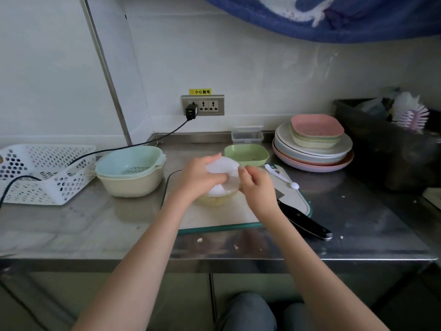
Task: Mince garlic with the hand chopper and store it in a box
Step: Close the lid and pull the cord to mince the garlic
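Gripping the white domed lid of the clear-bowled hand chopper (220, 177) on the green-edged cutting board (298, 201), the left hand (200, 174) steadies it while the right hand (255, 185), fingers pinched near its rim, seems mid-mincing; pulling its cord likely follows.

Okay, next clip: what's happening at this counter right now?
A person works a hand chopper that sits on a cutting board. The left hand grips its white lid, and the right hand pinches something small at the lid's edge, probably the pull handle. A clear storage box sits at the back wall. A knife lies on the board.
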The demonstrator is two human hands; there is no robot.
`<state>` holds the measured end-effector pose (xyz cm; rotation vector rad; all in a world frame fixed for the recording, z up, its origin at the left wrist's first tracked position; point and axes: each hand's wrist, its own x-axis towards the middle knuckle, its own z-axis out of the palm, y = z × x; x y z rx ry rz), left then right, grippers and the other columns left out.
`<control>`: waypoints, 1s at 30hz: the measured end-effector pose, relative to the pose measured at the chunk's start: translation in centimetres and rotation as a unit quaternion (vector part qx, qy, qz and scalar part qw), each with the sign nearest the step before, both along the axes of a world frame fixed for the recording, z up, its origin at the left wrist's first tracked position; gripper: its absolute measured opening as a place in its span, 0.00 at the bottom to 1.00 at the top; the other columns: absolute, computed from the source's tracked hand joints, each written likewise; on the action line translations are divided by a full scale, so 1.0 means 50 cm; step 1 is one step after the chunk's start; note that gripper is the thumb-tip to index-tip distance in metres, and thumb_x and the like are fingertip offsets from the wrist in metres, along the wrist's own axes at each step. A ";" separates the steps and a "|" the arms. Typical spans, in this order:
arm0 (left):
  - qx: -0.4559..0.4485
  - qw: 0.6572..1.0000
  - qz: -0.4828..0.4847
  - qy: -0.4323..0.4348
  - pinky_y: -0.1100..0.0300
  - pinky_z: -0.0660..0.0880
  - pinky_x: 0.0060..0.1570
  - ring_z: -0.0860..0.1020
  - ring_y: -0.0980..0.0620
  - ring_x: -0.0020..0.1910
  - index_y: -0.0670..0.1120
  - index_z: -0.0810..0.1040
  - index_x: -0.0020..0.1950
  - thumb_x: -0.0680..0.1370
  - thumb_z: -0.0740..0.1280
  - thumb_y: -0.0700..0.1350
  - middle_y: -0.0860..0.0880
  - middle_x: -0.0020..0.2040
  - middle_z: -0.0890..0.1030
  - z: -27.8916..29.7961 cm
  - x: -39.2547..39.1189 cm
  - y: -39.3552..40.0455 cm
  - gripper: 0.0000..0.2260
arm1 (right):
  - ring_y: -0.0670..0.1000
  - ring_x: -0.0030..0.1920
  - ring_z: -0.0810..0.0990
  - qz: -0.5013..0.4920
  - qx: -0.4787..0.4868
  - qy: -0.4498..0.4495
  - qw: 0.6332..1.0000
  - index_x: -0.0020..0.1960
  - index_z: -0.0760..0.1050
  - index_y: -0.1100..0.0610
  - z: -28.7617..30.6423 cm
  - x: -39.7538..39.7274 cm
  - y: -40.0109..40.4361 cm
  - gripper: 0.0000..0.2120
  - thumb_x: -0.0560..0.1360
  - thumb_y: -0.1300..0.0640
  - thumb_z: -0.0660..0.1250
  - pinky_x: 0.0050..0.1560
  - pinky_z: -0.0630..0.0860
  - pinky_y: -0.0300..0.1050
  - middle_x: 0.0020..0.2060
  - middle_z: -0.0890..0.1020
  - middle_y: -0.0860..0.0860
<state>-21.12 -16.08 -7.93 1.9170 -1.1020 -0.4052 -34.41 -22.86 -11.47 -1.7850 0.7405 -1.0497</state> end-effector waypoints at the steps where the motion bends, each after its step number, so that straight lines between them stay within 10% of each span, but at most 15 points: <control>1: 0.006 1.000 -0.002 0.004 0.69 0.68 0.39 0.76 0.58 0.52 0.60 0.73 0.68 0.66 0.72 0.52 0.58 0.60 0.77 -0.005 -0.001 0.002 0.30 | 0.50 0.32 0.66 -0.002 0.005 0.006 1.000 0.34 0.61 0.62 -0.009 -0.002 0.000 0.20 0.77 0.49 0.58 0.39 0.74 0.51 0.27 0.65 0.50; 9: 0.060 0.997 -0.051 -0.007 0.62 0.69 0.45 0.73 0.52 0.55 0.55 0.75 0.62 0.70 0.67 0.47 0.52 0.61 0.75 0.021 0.013 -0.017 0.20 | 0.49 0.32 0.69 0.035 0.050 0.047 0.997 0.31 0.63 0.58 0.001 -0.007 -0.003 0.21 0.76 0.47 0.60 0.52 0.76 0.64 0.27 0.67 0.49; 14: 0.110 0.976 0.015 -0.185 0.51 0.68 0.56 0.68 0.44 0.65 0.63 0.70 0.64 0.76 0.60 0.60 0.52 0.67 0.70 -0.004 -0.012 -0.023 0.16 | 0.49 0.31 0.62 0.055 -0.026 0.082 0.995 0.31 0.60 0.61 0.016 -0.010 0.016 0.21 0.79 0.53 0.61 0.35 0.70 0.50 0.27 0.62 0.52; 17: 0.123 0.975 0.001 -0.185 0.49 0.65 0.59 0.65 0.41 0.67 0.64 0.68 0.67 0.76 0.60 0.64 0.51 0.71 0.66 -0.008 0.001 -0.027 0.19 | 0.48 0.28 0.60 0.026 -0.090 0.193 0.977 0.29 0.60 0.57 0.048 -0.076 -0.006 0.20 0.76 0.55 0.63 0.30 0.58 0.44 0.25 0.61 0.49; 21: 0.135 0.973 -0.008 -0.189 0.47 0.65 0.59 0.63 0.41 0.68 0.64 0.67 0.67 0.77 0.59 0.65 0.51 0.71 0.65 -0.009 0.006 -0.031 0.19 | 0.54 0.35 0.72 -0.131 -0.098 0.371 0.914 0.33 0.71 0.60 0.059 -0.191 -0.029 0.14 0.73 0.51 0.62 0.34 0.67 0.45 0.31 0.74 0.53; 26: 0.126 0.971 0.004 -0.202 0.48 0.65 0.57 0.64 0.40 0.67 0.64 0.68 0.66 0.77 0.59 0.64 0.50 0.71 0.66 -0.011 0.007 -0.027 0.18 | 0.50 0.29 0.63 0.038 -0.166 0.258 0.951 0.29 0.62 0.56 0.034 -0.096 0.036 0.22 0.77 0.48 0.61 0.32 0.61 0.44 0.24 0.64 0.49; 30: 0.115 0.976 0.000 -0.186 0.49 0.65 0.56 0.64 0.41 0.67 0.64 0.69 0.66 0.77 0.59 0.63 0.51 0.70 0.67 -0.012 0.006 -0.024 0.18 | 0.52 0.30 0.66 -0.059 -0.050 0.310 0.947 0.29 0.65 0.57 0.045 -0.174 -0.006 0.19 0.77 0.51 0.60 0.33 0.63 0.45 0.26 0.67 0.50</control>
